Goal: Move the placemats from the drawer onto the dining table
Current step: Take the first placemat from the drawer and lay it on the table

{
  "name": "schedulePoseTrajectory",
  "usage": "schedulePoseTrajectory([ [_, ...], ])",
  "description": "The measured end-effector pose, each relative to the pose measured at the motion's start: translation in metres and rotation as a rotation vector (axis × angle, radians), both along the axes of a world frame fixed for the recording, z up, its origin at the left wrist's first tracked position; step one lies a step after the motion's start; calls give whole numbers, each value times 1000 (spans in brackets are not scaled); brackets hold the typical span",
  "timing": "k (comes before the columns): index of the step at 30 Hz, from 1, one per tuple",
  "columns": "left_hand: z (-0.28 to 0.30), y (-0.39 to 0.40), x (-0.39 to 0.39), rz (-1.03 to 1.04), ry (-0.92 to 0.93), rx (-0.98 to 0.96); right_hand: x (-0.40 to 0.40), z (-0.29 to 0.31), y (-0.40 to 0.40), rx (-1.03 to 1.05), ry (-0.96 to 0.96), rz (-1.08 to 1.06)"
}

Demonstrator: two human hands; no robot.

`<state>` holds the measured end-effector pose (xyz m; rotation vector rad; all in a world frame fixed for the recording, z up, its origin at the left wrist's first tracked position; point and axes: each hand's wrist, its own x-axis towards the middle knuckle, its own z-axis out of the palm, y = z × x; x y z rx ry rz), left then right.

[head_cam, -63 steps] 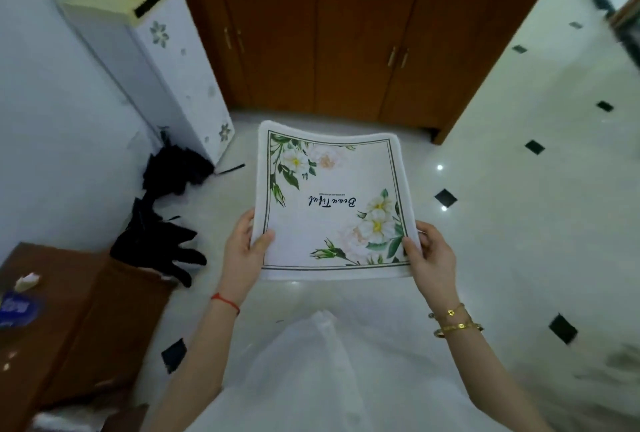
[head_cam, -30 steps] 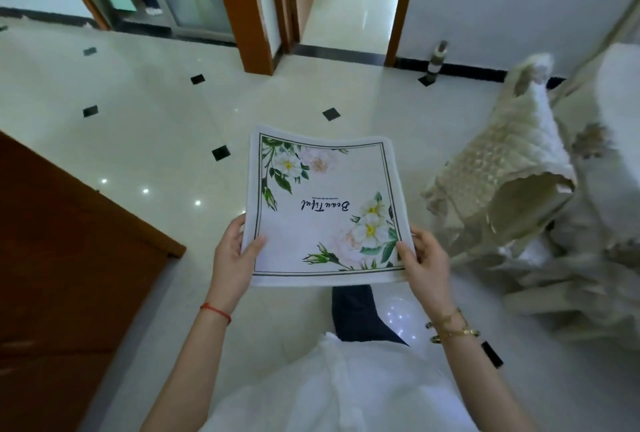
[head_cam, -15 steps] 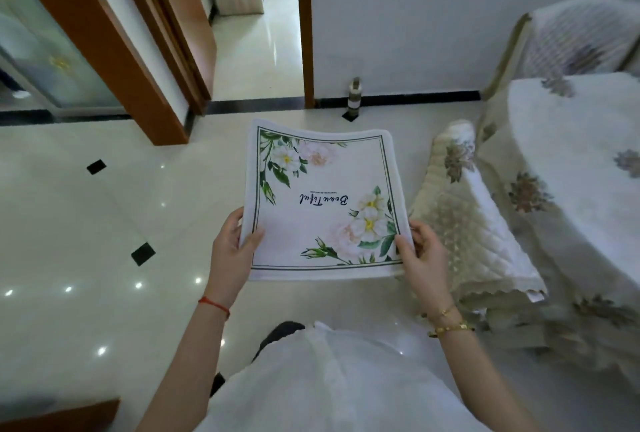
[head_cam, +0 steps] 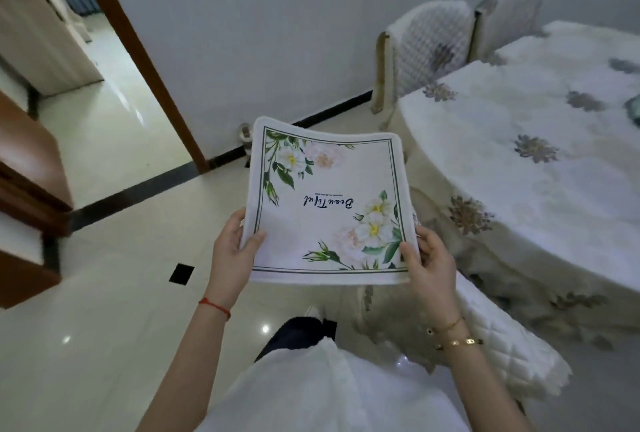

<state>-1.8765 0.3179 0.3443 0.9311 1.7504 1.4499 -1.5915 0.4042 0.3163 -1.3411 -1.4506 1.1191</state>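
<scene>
Beside the dining table (head_cam: 519, 168), the placemat (head_cam: 329, 209) is flat; left hand (head_cam: 230, 258) and right hand (head_cam: 429, 263) pinch its near corners.

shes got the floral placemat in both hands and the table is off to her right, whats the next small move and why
Probably turn right and carry the placemat over the dining table. Both the left hand and the right hand grip its near corners, it is held in the air over the floor, and the table's covered top lies to the right, with a quilted chair between her and it.
</scene>
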Motion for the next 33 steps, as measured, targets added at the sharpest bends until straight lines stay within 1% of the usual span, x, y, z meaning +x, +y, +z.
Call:
schedulePoseTrajectory([
  [6, 12, 144, -30, -289, 42, 27, -17, 12, 64, 22, -5, -277],
  [11, 12, 232, -17, -519, 44, 26, -7, 8, 90, -9, -18, -475],
  [17, -1, 315, 39, -647, -7, 3, 29, -1, 124, -61, -2, -650],
  [24, -26, 410, 125, -763, -55, -105, 96, -9, 185, -98, -11, -784],
  [29, -50, 476, 182, -877, 3, -147, 144, -30, 226, -150, -70, -895],
  [33, -67, 511, 226, -909, 20, -184, 175, -47, 251, -174, -96, -961],
])
